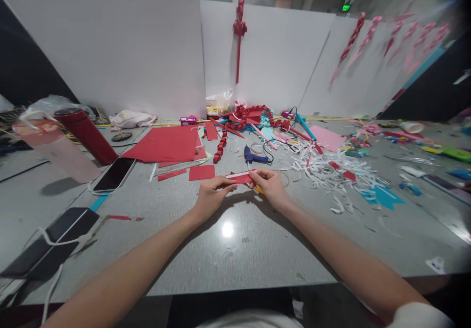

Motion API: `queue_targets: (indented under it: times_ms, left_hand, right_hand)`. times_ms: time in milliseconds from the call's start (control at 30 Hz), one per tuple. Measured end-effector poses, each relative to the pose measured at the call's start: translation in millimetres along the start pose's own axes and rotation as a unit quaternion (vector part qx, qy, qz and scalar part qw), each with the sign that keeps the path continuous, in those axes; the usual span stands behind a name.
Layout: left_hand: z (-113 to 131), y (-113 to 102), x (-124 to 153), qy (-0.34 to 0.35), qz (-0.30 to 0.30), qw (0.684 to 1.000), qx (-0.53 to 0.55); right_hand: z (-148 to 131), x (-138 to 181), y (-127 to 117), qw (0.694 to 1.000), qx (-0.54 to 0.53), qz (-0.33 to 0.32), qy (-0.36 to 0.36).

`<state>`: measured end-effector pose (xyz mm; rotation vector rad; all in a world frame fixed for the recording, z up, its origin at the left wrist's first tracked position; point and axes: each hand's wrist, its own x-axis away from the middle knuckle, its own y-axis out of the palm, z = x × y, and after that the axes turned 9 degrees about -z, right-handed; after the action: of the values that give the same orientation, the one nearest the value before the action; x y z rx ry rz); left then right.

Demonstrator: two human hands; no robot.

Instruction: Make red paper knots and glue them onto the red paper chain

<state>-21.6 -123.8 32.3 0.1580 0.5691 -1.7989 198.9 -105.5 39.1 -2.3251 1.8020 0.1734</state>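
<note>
Between my hands, just above the table, is a red paper strip [241,178] with a white band along its upper edge. My left hand [210,194] pinches its left end, and my right hand [273,187] grips the right end between thumb and fingers. Under my right hand a bit of a yellow-handled tool [259,189] shows, mostly hidden. Beyond the strip lies a blue glue gun [256,157] with a dark cord. A small red paper rectangle [202,172] rests left of the strip, near a narrow red piece [171,175].
Large red sheets [165,144] lie at left, beside a phone [114,175], a red flask [86,137] and a pink bottle [55,146]. White paper scraps [320,164] spread at right. Red paper chains [245,114] lie before the white board [275,63]; another chain [240,29] hangs there.
</note>
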Motion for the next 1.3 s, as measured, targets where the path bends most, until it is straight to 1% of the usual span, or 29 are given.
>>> queue_targets:
  times_ms: [167,300,400,533,667,800,933,1100,1200,1300]
  left_hand:
    - [0,0,-4,-0.051,0.023,0.992,0.114]
    - [-1,0,-7,-0.056,0.017,0.985,0.165]
    - [-3,0,-7,-0.054,0.013,0.985,0.164]
    - [-5,2,-7,-0.055,-0.007,0.986,0.156]
    - [-4,3,-7,-0.058,-0.04,0.984,0.166]
    - [-3,3,-7,-0.067,-0.055,0.978,0.189]
    - [-7,4,-8,-0.088,-0.056,0.98,0.17]
    - [-10,4,-8,-0.093,-0.053,0.981,0.163]
    - [-8,4,-6,-0.097,-0.042,0.982,0.158]
    - [-6,5,-5,-0.099,-0.028,0.984,0.145]
  right_hand:
    - [-4,0,-1,0.999,-0.021,-0.028,-0.04]
    - [-3,1,-5,0.997,0.016,-0.048,-0.051]
    - [0,0,-7,0.998,0.034,-0.037,-0.046]
    - [4,-1,-8,0.997,0.057,-0.008,-0.058]
    - [4,-2,-7,0.994,0.079,-0.005,-0.075]
    - [1,0,-6,0.991,0.099,-0.015,-0.084]
    - [-1,2,-4,0.992,0.095,-0.021,-0.079]
    - [3,2,-3,0.994,0.09,-0.011,-0.066]
    - [4,1,-2,0.996,0.069,-0.005,-0.056]
    - [4,1,-2,0.996,0.077,-0.001,-0.051]
